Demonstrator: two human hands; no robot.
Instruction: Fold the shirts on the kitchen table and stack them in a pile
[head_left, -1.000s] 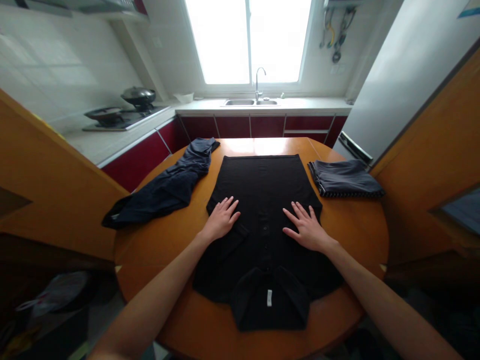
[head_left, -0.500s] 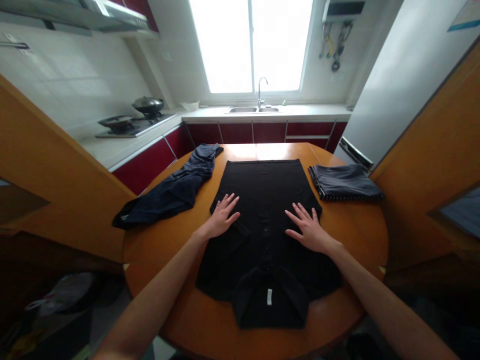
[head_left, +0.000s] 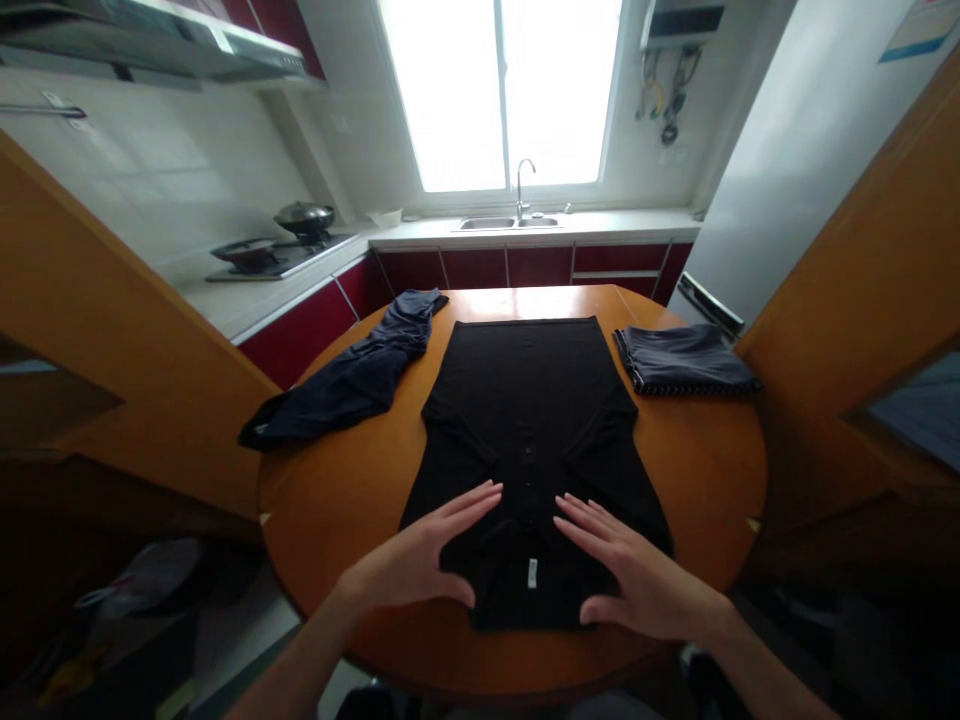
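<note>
Black shirt point(head_left: 525, 380) lay flat on desk point(head_left: 341, 500), sleeves point(head_left: 459, 438) turned inward, otherwise unfolded. Left hand point(head_left: 409, 560) and right hand point(head_left: 637, 580) flanked collar point(head_left: 499, 590); fingers point(head_left: 469, 508) apart from thumbs point(head_left: 454, 588), clamping nothing; contact unclear. Grey garment point(head_left: 686, 358) sat folded; navy garment point(head_left: 337, 395) lay elongated.

A kitchen (stove point(head_left: 285, 258), sink point(head_left: 487, 224) and range hood point(head_left: 165, 45) show it)

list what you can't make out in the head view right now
Head view: any writing on the white label, too small.
Head view: parts of the black shirt, hidden behind the left hand and right hand.
Head view: the scene beyond the window, lost in glare.
</note>
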